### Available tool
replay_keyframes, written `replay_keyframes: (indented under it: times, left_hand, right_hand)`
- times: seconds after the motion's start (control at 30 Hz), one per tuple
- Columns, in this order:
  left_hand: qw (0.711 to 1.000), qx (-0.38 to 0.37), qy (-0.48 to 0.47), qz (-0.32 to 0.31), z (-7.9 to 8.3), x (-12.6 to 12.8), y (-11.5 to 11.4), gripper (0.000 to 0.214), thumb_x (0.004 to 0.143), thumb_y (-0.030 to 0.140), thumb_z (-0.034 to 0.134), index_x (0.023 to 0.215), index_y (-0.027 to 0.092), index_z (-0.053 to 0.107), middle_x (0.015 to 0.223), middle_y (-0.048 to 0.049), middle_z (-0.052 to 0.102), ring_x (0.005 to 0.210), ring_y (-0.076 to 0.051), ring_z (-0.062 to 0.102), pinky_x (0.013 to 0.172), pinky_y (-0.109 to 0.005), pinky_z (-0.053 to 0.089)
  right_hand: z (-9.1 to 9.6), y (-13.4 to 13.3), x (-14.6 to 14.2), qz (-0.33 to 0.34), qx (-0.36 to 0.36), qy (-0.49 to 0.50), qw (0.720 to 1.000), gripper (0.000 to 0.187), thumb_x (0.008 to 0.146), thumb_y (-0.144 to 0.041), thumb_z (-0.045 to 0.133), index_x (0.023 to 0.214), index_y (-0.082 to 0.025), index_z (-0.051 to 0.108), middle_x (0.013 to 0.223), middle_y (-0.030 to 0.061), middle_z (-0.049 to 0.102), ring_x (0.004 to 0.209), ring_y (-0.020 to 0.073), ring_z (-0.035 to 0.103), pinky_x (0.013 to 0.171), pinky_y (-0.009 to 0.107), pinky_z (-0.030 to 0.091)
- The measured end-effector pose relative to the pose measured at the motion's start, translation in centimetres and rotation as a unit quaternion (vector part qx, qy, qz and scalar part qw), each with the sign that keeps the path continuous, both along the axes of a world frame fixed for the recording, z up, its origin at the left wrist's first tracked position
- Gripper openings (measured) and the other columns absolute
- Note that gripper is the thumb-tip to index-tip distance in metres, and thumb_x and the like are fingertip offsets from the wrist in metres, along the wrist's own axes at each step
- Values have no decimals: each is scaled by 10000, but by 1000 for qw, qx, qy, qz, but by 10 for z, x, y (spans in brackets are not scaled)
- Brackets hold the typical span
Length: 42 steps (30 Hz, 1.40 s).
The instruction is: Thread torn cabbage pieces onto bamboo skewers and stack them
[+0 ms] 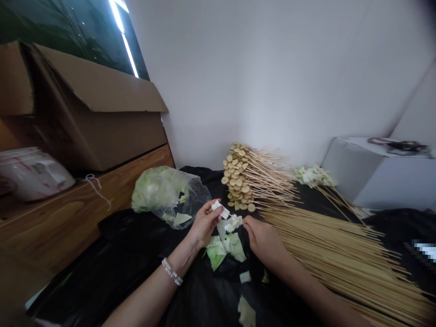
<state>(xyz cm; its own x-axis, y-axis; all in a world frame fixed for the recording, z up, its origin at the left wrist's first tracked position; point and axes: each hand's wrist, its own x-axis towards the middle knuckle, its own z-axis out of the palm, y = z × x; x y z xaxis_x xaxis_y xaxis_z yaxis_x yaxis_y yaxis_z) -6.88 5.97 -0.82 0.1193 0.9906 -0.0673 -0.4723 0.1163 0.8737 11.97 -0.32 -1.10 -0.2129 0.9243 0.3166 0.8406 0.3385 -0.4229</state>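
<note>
Between thumb and fingers, my left hand [205, 222] pinches a pale piece of cabbage leaf [220, 209]. My right hand [262, 234] is closed around what looks like a thin skewer, mostly hidden by the fingers. White cabbage pieces [233, 223] sit bunched at its tip, close to the left fingertips. Below both hands lie loose green and white cabbage leaves [225, 249] on black plastic sheeting [200, 290]. Smaller scraps [246, 312] are scattered nearer to me.
A clear plastic bag of cabbage [161, 190] rests at left. Skewered round slices [238, 175] are stacked by the wall. Bare skewers [340, 250] spread across the right, with cabbage skewers [315, 176] behind. A cardboard box [112, 136] and a white box [384, 175] flank the area.
</note>
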Motion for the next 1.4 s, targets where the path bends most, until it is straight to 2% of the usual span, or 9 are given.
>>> replay_keyframes:
  times: [0.17, 0.37, 0.6, 0.8, 0.97, 1.07, 1.13, 1.23, 1.4]
  left_hand:
    - [1000, 8, 18, -17, -5, 3, -2, 499, 583, 215, 877, 1030, 147, 666, 765, 2, 671, 620, -62, 602, 602, -149, 489]
    - [996, 18, 48, -75, -9, 15, -13, 518, 559, 240, 887, 1015, 140, 663, 729, 4, 650, 584, -65, 579, 570, -162, 458]
    - [998, 21, 52, -32, -2, 9, -8, 531, 576, 257, 877, 1041, 147, 645, 763, -4, 668, 618, -80, 609, 601, -174, 476]
    - [997, 14, 55, -50, -6, 11, -10, 563, 571, 252, 879, 1059, 135, 624, 721, 7, 657, 557, -58, 574, 575, -162, 463]
    - [996, 25, 56, -69, -2, 8, -9, 698, 578, 262, 877, 1203, 193, 573, 795, 0, 666, 662, -100, 627, 638, -196, 486]
    - [990, 65, 111, -58, -3, 2, -2, 586, 622, 302, 845, 1149, 181, 619, 867, -46, 687, 698, -127, 633, 631, -216, 475]
    - [977, 96, 186, -32, -8, -2, 4, 409, 652, 331, 811, 999, 152, 687, 842, -64, 698, 650, -124, 608, 591, -213, 445]
    - [942, 154, 298, -22, -17, -8, 10, 224, 662, 284, 766, 845, 161, 728, 775, -57, 701, 638, -145, 582, 594, -232, 422]
    - [839, 259, 478, -25, -23, -13, 7, 237, 587, 129, 713, 792, 237, 762, 719, -32, 680, 690, -191, 528, 683, -274, 385]
  right_hand:
    - [-4, -1, -3, 5, 5, 0, 1000, 246, 973, -205, 324, 882, -196, 553, 839, 42, 676, 781, 160, 613, 642, 247, 324]
    - [-2, -5, -8, 3, 7, -22, 1000, 237, 973, -188, 331, 895, -194, 555, 817, 30, 670, 719, 157, 616, 617, 261, 307]
    - [2, -6, -8, 14, 4, -5, 1000, 256, 986, -202, 331, 991, -194, 586, 910, 48, 688, 836, 174, 639, 683, 250, 348]
    - [0, -8, -9, 11, 0, -11, 1000, 251, 968, -161, 337, 949, -187, 586, 881, 49, 683, 816, 171, 634, 697, 246, 359]
    - [3, -4, -3, -2, 10, 0, 1000, 265, 966, -170, 329, 981, -193, 592, 898, 50, 687, 832, 173, 633, 699, 245, 365]
    - [5, 0, 4, -37, 27, 8, 999, 274, 969, -195, 328, 996, -201, 600, 915, 49, 693, 822, 180, 636, 688, 252, 364]
    - [5, 2, 7, -50, 34, 12, 998, 277, 970, -216, 333, 996, -206, 608, 937, 52, 698, 827, 184, 638, 681, 257, 364]
    - [6, 3, 8, -46, 30, 16, 998, 289, 975, -232, 329, 998, -210, 616, 935, 49, 702, 824, 179, 639, 675, 255, 364]
    - [8, 1, 6, -57, 21, 0, 998, 285, 979, -237, 334, 989, -215, 617, 936, 43, 708, 822, 179, 642, 661, 254, 355]
